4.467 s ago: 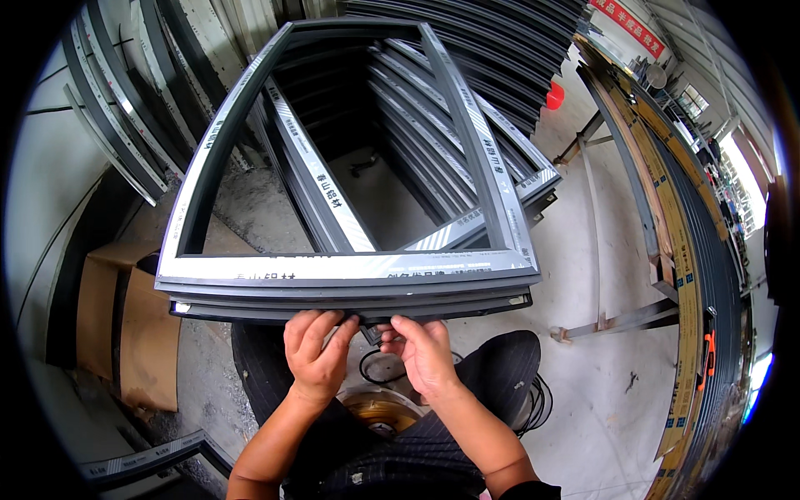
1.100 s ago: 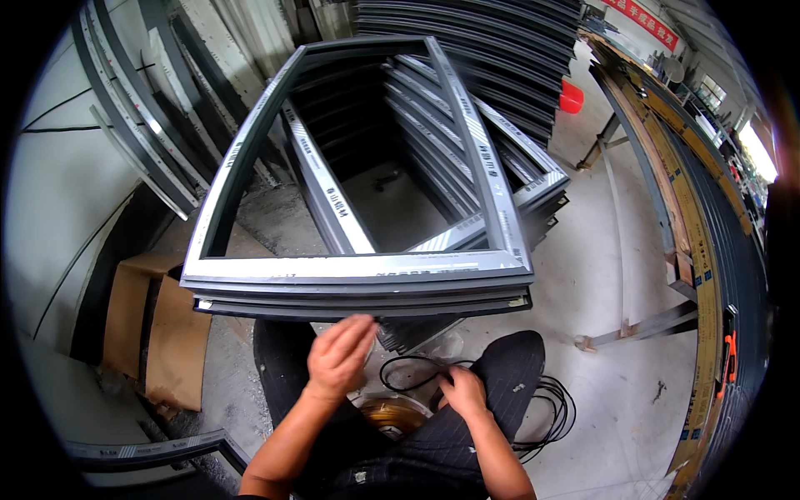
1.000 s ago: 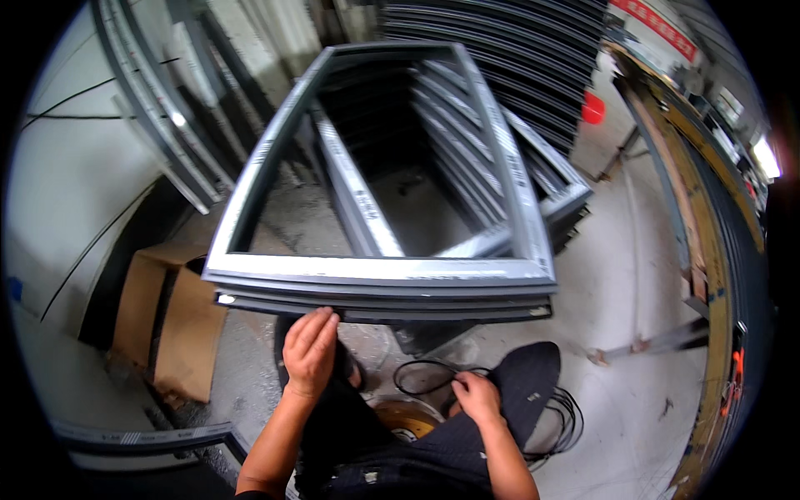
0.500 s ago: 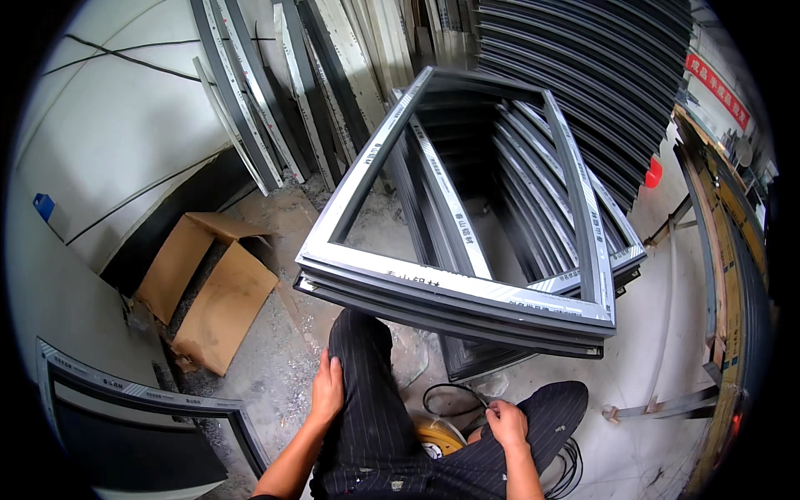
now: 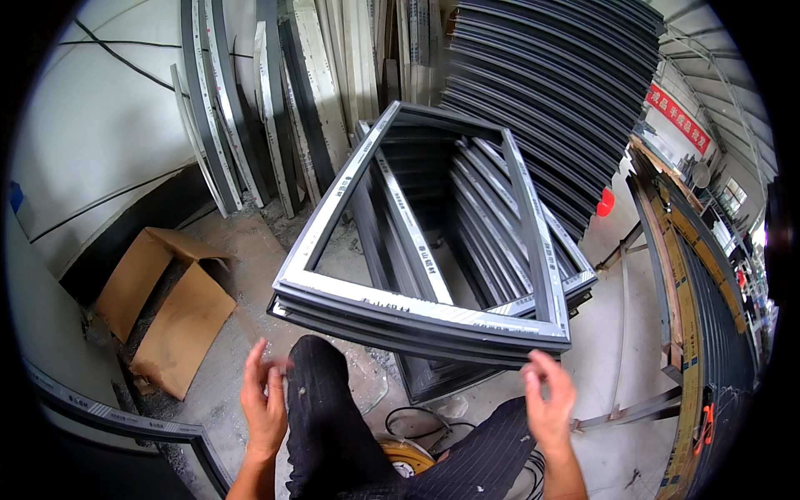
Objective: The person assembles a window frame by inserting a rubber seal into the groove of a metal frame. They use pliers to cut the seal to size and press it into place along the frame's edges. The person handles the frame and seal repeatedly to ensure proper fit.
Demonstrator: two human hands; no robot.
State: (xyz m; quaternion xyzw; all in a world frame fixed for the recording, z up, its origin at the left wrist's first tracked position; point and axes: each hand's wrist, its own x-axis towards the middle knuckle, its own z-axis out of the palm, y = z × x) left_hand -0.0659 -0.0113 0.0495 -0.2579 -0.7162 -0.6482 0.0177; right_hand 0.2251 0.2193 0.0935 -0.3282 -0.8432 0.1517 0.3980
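Observation:
In front of me a stack of dark grey rectangular frames (image 5: pixel 408 310) with white protective film lies above my knees. My left hand (image 5: pixel 265 396) is raised beside my left knee, fingers apart and holding nothing, below the stack's near left corner. Close under the near right corner is my right hand (image 5: pixel 550 398), its thumb and fingers apart, also holding nothing. Whether its fingertips touch the lowest frames I cannot tell. Beneath the top stack, more frames (image 5: pixel 492 225) lie turned at another angle.
An opened cardboard box (image 5: pixel 185 325) lies on the floor at left. Another frame (image 5: pixel 125 417) stands at the lower left. Long profiles (image 5: pixel 267 108) lean on the back wall. A yellow reel (image 5: pixel 407 457) with black cable sits between my legs. A rack (image 5: pixel 683 333) is at right.
Both hands have lifted off my thighs and spread, the right one moving up toward the stack's near right corner. My view has shifted to the right.

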